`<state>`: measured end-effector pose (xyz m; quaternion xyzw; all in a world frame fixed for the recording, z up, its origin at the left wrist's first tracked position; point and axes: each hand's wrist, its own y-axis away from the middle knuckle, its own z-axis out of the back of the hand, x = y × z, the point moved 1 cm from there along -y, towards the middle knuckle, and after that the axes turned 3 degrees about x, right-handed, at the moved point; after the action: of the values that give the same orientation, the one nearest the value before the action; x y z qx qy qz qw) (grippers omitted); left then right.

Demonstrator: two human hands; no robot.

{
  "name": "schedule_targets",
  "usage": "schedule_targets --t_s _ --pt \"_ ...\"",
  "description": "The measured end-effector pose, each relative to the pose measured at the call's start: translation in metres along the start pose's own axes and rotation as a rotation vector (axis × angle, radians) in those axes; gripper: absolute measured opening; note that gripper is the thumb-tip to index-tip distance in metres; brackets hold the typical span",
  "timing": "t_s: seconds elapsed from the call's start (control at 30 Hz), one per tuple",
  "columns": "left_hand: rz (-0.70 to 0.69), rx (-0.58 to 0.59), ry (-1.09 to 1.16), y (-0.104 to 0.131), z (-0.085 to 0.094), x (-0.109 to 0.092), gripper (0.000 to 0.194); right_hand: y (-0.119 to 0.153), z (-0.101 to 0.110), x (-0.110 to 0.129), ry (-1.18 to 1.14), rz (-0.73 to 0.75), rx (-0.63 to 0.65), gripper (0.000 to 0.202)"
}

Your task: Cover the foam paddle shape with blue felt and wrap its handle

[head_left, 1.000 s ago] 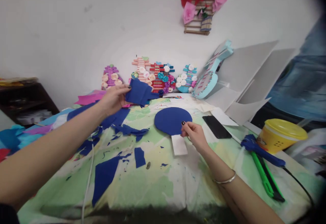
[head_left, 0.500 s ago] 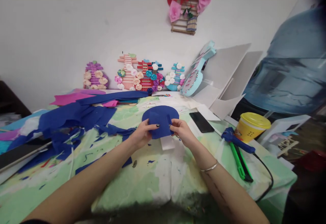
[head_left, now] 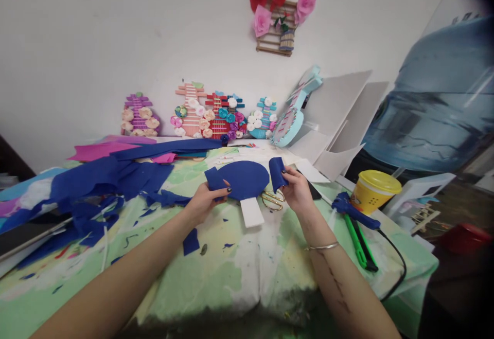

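My left hand pinches a small piece of blue paper at the left edge of a rounded blue shape. Between the fingers of my right hand is a curled blue strip, held up apart from that shape. A white tab sticks out from under the shape towards me. Gold-handled scissors lie just left of my right hand, their blades hidden. Whether the blue pieces are paper or thin felt is hard to tell.
Blue scraps cover the table's left side. To the right lie a blue glue gun with its cord, a green utility knife and a yellow tub. Decorated guitar shapes stand along the wall. A phone is partly covered by my right hand.
My hands have moved apart. The right one has carried the blue strip away from the rounded shape, the left one a small piece leftward. The scissors have come into view.
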<state>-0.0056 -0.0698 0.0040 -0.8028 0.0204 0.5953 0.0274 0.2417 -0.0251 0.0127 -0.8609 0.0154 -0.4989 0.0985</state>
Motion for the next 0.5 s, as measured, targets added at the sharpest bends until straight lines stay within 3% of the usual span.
schedule_targets --t_s 0.2,0.3,0.5 --pt "0.036 -0.041 -0.344 -0.015 0.036 -0.009 0.037 0.003 -0.004 -0.005 -0.023 -0.051 0.051 0.027" --pt "0.096 -0.033 -0.410 -0.017 0.051 -0.016 0.041 0.004 -0.006 -0.007 -0.023 -0.077 0.070 0.028" --pt "0.185 0.004 -0.338 -0.011 0.054 -0.026 0.050 0.000 0.000 -0.008 0.061 -0.041 0.113 0.025"
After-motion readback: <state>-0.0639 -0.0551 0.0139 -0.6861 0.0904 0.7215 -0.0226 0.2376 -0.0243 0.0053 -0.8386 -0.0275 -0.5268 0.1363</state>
